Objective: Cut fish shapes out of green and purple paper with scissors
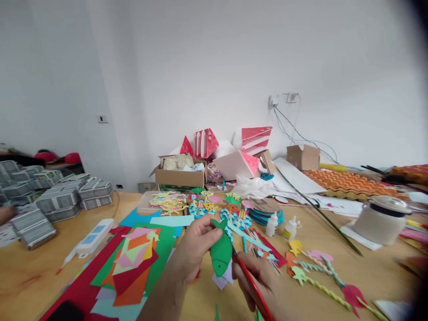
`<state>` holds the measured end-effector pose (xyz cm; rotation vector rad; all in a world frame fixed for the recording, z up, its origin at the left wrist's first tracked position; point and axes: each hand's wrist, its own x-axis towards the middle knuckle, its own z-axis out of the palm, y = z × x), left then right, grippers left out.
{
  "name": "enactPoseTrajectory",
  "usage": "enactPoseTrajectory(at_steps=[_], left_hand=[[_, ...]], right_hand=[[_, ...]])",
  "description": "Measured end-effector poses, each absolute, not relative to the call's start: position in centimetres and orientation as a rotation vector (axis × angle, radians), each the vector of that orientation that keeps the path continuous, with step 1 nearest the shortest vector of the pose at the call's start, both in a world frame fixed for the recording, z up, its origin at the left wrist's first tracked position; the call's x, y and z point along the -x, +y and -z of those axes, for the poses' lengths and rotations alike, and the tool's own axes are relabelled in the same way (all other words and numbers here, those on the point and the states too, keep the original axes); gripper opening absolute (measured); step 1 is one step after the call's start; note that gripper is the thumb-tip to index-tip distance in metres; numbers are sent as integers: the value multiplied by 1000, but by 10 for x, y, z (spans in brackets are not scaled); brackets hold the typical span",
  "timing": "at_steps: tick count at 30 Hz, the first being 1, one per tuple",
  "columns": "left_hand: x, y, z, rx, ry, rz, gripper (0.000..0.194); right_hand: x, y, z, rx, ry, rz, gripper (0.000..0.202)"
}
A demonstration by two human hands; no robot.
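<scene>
Pinching a green, fish-shaped paper cutout [221, 256] near its tail, the left hand [200, 238] has its grip clamped on the piece, thumb on the near face. The fish hangs head down above the wooden tabletop [202, 307], its drawn eye and gill line facing the camera. The right hand [256, 276] has its grip closed around red-handled scissors [251, 287], whose dark blades point up at the fish's right edge; whether they are apart or together, I cannot tell. Pale purple paper scraps [223, 280] show just below the fish's head. Left of the hands lies a layered pile of multicoloured paper sheets [135, 258]; beyond the right hand stand two small white plastic squeeze bottles [290, 229], near twisted paper cords with coloured cutouts [329, 295].
</scene>
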<state>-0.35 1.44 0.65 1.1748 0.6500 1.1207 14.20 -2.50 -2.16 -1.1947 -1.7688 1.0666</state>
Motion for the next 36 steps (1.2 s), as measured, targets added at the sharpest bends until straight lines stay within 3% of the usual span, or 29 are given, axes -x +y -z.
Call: enactPoseTrajectory(at_steps=[10,36], left_hand=[[-1,14,-1,-1151,621,-1123,17],[5,18,-3,-1391,781,-985,13]], right_hand=[[-138,-23,26,1084,-1657,-1244,31],[-149,-19,22,1262,-1990,-809,31]])
